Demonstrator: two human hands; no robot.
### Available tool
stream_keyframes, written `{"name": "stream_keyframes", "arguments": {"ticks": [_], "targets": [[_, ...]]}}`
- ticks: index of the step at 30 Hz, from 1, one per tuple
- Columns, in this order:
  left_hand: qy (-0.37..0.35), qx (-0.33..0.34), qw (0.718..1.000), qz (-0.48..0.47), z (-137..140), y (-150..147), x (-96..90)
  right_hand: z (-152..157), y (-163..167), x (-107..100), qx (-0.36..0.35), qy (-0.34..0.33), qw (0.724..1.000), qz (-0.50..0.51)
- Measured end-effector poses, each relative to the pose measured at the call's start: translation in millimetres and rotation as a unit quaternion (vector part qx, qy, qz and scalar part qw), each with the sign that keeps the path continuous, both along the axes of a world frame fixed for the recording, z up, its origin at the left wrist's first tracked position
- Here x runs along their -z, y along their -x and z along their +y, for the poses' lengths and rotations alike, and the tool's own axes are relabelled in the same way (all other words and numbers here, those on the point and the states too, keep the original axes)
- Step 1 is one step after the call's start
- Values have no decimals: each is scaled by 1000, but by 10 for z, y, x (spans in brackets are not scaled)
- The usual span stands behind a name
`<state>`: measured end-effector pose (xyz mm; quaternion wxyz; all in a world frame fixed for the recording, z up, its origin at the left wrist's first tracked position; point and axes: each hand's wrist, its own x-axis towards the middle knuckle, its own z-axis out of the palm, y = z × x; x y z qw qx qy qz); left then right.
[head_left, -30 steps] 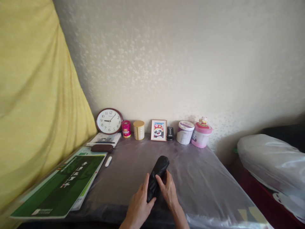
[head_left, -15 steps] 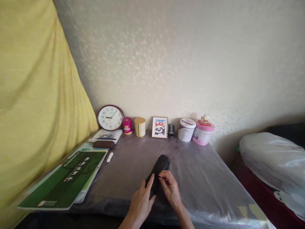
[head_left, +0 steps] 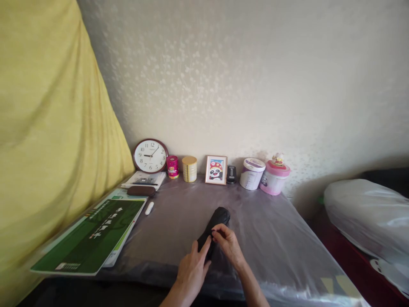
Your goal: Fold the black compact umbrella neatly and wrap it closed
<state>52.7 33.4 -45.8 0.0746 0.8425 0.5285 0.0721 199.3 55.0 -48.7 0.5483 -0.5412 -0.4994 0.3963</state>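
While the left hand (head_left: 191,267) grips the black bundle (head_left: 220,215) low, seemingly to steady it, the right hand (head_left: 229,244) pinches its right edge — strap or fold, can't tell.

Head view, angled down over table (head_left: 172,224), facing wall (head_left: 230,76)

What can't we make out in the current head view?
All head view:
- Near end of the black bundle: mostly hidden by the left hand.
- What the right hand has at its fingertips: too small, dark on dark.
- Small lettering on the green book: too small, blurred.
- Far right of the plastic-covered pile: cut off by the right edge.
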Motion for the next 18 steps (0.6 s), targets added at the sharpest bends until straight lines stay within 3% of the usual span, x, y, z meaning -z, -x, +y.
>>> {"name": "stream_keyframes", "arguments": {"ticks": [3, 7, 10, 14, 18], "targets": [[4, -2, 1000, -2, -12, 3, 18, 98, 25, -39, 5, 8, 996, -83], [21, -8, 1000, -11, -24, 26, 31, 191, 54, -85, 41, -17, 968, -246], [43, -11, 999, -32, -28, 75, 43, 229, 78, -89, 48, -23, 955, -291], [60, -1, 997, -55, -55, 170, 54, 243, 88, -68, 56, -10, 967, -250], [72, -11, 996, -46, -105, 283, 52, 239, 27, -69, 35, 77, 994, -68]]}}
